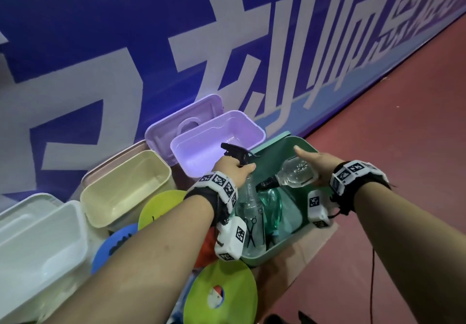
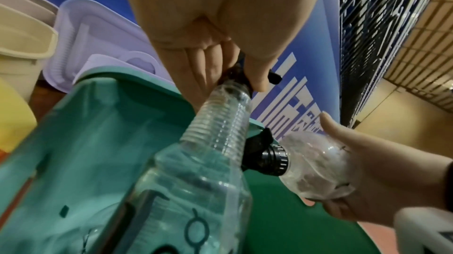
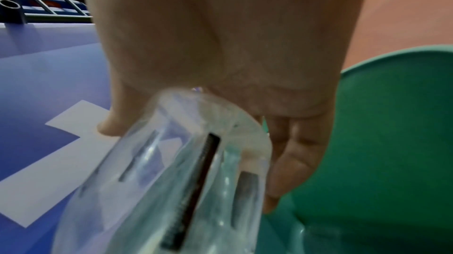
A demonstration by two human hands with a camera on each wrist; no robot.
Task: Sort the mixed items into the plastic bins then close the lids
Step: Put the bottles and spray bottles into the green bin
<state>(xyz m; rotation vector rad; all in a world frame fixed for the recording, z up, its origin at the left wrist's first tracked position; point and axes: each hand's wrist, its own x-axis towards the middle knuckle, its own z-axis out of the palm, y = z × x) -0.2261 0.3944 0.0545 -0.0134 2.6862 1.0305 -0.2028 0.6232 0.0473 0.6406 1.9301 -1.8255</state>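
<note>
A clear spray bottle with a black trigger head stands upright in the green bin. My left hand grips its neck, with fingers and thumb wrapped just below the trigger. My right hand holds a second clear spray bottle by its base. It is tilted over the bin, its black cap pointing down towards the first bottle. A green-tinted bottle lies in the bin. In the right wrist view the fingers curl round the clear bottle.
Open purple bin, cream bin and white bin line the blue wall to the left. Yellow-green, blue and green discs lie near my left arm. Cardboard sits under the green bin. Red floor lies to the right.
</note>
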